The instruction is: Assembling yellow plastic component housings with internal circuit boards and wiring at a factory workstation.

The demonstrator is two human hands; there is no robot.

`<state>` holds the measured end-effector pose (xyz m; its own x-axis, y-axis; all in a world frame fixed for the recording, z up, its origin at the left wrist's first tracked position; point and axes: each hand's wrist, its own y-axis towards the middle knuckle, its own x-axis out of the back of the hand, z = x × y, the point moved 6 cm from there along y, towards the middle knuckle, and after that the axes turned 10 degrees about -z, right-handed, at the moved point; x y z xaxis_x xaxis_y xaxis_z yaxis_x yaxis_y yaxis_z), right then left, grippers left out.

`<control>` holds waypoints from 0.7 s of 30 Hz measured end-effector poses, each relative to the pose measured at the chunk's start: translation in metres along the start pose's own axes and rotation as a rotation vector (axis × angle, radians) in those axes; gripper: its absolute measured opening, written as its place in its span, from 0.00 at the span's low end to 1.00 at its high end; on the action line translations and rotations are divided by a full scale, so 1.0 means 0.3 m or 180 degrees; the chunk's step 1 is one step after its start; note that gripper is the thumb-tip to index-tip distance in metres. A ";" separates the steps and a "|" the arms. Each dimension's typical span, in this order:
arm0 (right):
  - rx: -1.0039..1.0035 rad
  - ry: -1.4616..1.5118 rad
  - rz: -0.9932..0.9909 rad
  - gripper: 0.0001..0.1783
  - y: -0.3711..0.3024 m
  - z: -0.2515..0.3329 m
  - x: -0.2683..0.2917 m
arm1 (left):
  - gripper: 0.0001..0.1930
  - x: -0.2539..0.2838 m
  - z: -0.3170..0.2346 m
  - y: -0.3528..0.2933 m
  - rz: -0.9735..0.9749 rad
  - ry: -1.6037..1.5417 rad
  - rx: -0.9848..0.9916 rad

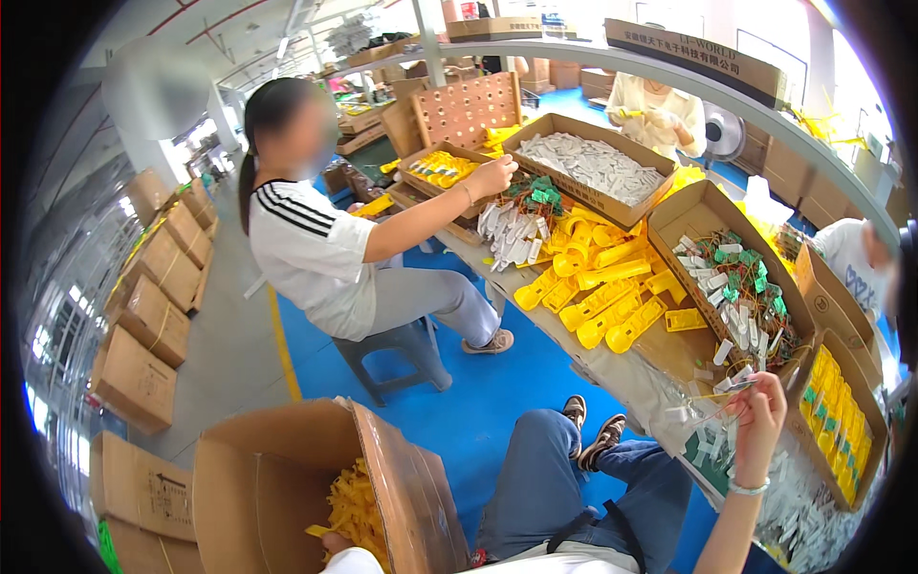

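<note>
My left hand (335, 543) is down inside the large open carton beside my legs, closed on a yellow plastic part (318, 530); the sleeve and carton hide some of its fingers. A heap of similar yellow pieces (356, 507) lies in that carton. Over the table's near right edge, my right hand (762, 413) pinches a small wired component (740, 386) between thumb and fingers. Thin wires trail from it toward a small white piece (677, 414). Just beyond this hand stands a box (660, 234) of white pieces, green parts and tangled wires.
Yellow shells (612, 311) are piled on the table. A tray (583, 209) holds white pieces, and a carton (794, 421) at right holds rows of yellow assemblies. A co-worker (320, 234) sits at left, reaching over the table. The large carton (411, 488) stands beside my legs.
</note>
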<state>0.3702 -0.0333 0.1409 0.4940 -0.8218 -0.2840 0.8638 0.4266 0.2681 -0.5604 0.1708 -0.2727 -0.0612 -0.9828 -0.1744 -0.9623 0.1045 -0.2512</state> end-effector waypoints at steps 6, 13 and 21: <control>-0.0609 0.1222 0.0121 0.09 -0.026 -0.047 -0.089 | 0.19 0.166 -0.291 -0.132 -0.0246 -0.0334 -0.0363; -0.0768 0.1541 0.0847 0.08 0.001 0.002 -0.180 | 0.21 -0.265 -1.171 -1.107 0.1581 -0.0417 -0.2153; -0.0595 0.2221 0.1413 0.08 -0.062 0.081 -0.188 | 0.12 -0.242 -1.127 -2.446 0.5030 -0.0068 -0.2235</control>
<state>0.3240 -0.0040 0.1745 0.6862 -0.1680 -0.7078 0.5470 0.7605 0.3499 0.0604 0.1139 0.2461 -0.9865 -0.0012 0.1635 0.0968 0.8015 0.5901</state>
